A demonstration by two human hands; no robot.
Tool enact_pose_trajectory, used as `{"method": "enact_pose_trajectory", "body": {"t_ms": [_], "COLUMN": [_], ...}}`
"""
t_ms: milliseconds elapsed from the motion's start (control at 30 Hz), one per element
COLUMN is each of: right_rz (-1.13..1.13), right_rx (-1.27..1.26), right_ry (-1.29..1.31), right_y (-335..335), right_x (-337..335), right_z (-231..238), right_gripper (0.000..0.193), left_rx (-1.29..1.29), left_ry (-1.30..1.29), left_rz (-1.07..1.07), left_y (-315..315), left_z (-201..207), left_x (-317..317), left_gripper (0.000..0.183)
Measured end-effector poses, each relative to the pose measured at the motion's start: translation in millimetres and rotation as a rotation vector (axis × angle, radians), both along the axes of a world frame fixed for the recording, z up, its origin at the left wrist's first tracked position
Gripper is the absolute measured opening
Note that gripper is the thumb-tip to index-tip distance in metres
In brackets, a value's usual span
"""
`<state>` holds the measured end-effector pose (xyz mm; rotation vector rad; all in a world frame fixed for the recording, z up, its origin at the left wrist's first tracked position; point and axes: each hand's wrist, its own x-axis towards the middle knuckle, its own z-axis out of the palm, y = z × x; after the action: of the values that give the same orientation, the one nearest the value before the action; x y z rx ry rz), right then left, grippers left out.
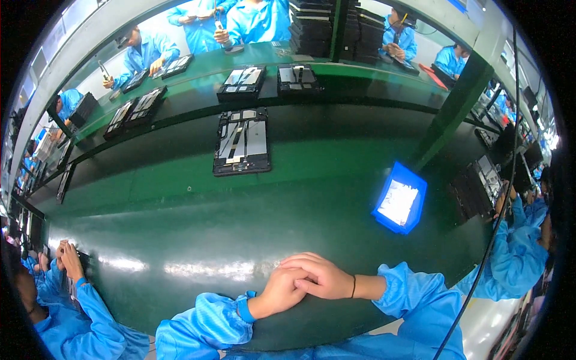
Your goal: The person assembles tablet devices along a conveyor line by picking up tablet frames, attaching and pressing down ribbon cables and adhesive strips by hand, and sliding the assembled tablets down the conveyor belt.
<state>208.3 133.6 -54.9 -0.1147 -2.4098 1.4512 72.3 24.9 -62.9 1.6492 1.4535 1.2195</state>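
Observation:
My right hand [323, 276] rests over my left hand [277, 295] at the near edge of the green table, its fingers together and curved across the left. The left hand's fingers are mostly hidden beneath it. No tool or part shows in either hand. Beyond them, apart from both hands, lies an opened tablet-like device [252, 143] with a black frame, silver panels and dark ribbon cables. To the right of my hands stands a blue plastic bin [403, 173] with small white pieces inside.
A raised green shelf [186, 99] crosses the far side, bearing several opened devices [242, 83]. A green post [453, 111] rises at right, and a black cable [493, 240] hangs down. Co-workers in blue sit left [84, 312] and right [519, 252], with others across.

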Motion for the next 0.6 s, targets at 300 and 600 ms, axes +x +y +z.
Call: {"method": "enact_pose_trajectory", "body": {"t_ms": [300, 600], "right_rz": [-0.006, 0.006], "right_rx": [0.004, -0.001], "right_ry": [0.007, 0.007], "right_y": [1.8, 8.4], "right_x": [7.9, 15.7], "right_z": [0.7, -1.3], "right_gripper": [0.040, 0.040], "left_rx": [0.010, -0.002], "left_ry": [0.020, 0.040], "left_rz": [-0.007, -0.004], "left_y": [2.3, 7.7], "left_z": [-3.7, 0.5], "left_x": [7.0, 15.4], "left_gripper": [0.016, 0.016]}}
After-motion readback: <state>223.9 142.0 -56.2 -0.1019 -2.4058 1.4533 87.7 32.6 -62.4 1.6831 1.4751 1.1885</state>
